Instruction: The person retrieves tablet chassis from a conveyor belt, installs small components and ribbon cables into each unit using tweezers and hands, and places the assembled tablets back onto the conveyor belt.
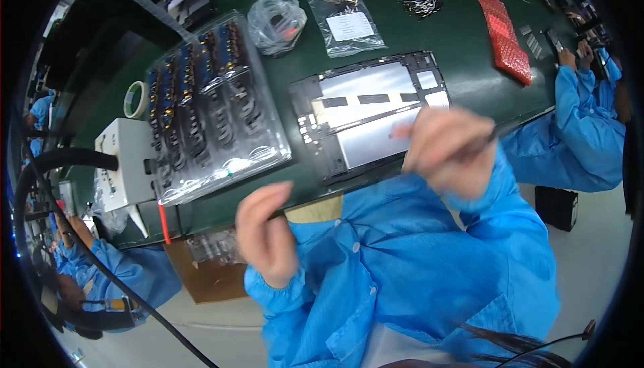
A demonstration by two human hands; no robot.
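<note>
A tablet housing (376, 143) lies flat on the green table before me, its silver inner panels and black strips facing up. My right hand (451, 150) hovers over its right part, smeared by motion. Its fingers close round a dark slim tool (484, 141), whose exact kind the blur hides. Off the table's front edge, my left hand (267, 237) hangs left of the housing, apart from it. Its fingers are loosely bent and apart, with nothing visible in them.
A clear plastic tray (265, 156) of small parts stands left, beside a white box (124, 160) and a tape roll (135, 99). Behind lie plastic bags (345, 42), loose small parts (422, 6) and red bubble wrap (504, 39). Co-workers in blue sit at both sides.
</note>
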